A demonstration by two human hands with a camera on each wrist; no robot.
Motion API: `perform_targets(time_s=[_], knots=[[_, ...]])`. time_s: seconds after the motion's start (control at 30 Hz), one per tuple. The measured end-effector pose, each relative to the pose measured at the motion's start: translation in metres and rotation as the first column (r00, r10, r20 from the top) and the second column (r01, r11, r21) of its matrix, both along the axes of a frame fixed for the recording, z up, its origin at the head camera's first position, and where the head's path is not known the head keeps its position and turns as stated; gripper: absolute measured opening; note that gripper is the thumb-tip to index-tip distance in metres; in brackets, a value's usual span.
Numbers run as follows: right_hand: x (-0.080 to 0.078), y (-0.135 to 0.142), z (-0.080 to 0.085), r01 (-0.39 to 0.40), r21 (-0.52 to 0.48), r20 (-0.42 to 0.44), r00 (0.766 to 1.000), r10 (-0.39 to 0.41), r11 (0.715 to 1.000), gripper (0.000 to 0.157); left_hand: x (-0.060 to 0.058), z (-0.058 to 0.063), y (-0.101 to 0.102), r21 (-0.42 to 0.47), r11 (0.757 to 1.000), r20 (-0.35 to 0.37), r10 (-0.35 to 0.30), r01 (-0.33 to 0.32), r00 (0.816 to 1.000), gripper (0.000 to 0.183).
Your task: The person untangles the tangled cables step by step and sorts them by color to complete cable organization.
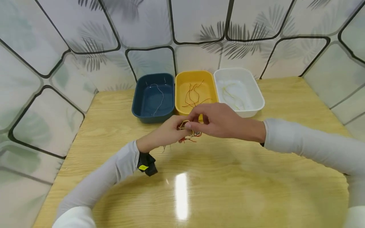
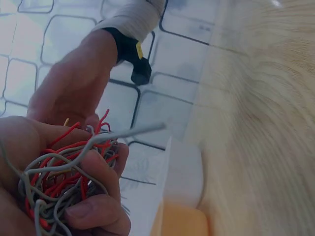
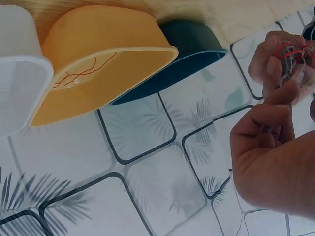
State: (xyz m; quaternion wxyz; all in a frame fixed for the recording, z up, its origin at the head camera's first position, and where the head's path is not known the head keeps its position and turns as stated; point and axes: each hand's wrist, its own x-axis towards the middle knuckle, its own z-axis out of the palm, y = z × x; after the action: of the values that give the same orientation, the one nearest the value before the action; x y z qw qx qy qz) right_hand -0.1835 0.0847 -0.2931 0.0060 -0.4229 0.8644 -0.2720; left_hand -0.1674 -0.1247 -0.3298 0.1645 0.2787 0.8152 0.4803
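My left hand (image 1: 166,131) grips a tangled bundle of thin wires (image 2: 59,172), mostly red and grey with a little yellow. In the left wrist view its fingers curl round the tangle, and a thick grey wire end (image 2: 142,130) sticks out. Over the same bundle, my right hand (image 1: 220,122) has curled fingers, with thumb and forefinger pinching at the wires. The exact strand is hidden by the fingers. Red wire ends (image 1: 189,139) hang below the hands in the head view.
Behind the hands stand three bins side by side: a dark blue bin (image 1: 139,107) with a pale wire, a yellow bin (image 1: 181,82) with several red wires, and a white bin (image 1: 255,104) with yellowish wires. They stand on a wooden table (image 1: 228,183) before a patterned backdrop.
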Motion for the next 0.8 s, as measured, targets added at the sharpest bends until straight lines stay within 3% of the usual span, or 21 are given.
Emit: perform_targets(time_s=[0.17,0.3,0.4,0.53,0.63,0.73,0.8], knots=[[-0.006,-0.001,0.002,0.006,-0.076,0.094,0.996,0.001,0.997,0.016,-0.004,0.006,0.002,-0.016,1.0,-0.014,-0.015,0.015,1.0,0.019],[-0.01,0.0,-0.002,-0.022,-0.2,0.271,0.96,0.077,0.98,0.018,-0.004,0.005,-0.001,-0.019,1.0,0.008,-0.014,0.014,1.0,0.023],[-0.011,0.002,-0.003,-0.02,-0.297,0.418,0.896,0.149,0.955,0.019,-0.004,0.004,-0.003,-0.032,0.999,0.015,-0.022,0.023,1.0,0.026],[-0.013,0.004,-0.001,-0.06,-0.409,0.531,0.796,0.291,0.911,0.016,-0.003,0.002,-0.003,-0.04,0.997,-0.007,-0.064,0.064,0.998,0.029],[-0.012,0.006,-0.002,-0.09,-0.479,0.573,0.722,0.388,0.873,0.016,-0.002,0.002,-0.004,-0.031,0.994,-0.018,-0.106,0.106,0.994,0.029],[-0.01,0.008,-0.004,-0.091,-0.547,0.584,0.671,0.457,0.832,0.018,0.0,0.0,-0.005,-0.027,0.991,-0.012,-0.132,0.131,0.991,0.027],[-0.008,0.009,-0.006,-0.078,-0.589,0.582,0.65,0.489,0.804,0.018,0.0,-0.001,-0.005,-0.015,0.99,0.0,-0.137,0.137,0.991,0.027]])
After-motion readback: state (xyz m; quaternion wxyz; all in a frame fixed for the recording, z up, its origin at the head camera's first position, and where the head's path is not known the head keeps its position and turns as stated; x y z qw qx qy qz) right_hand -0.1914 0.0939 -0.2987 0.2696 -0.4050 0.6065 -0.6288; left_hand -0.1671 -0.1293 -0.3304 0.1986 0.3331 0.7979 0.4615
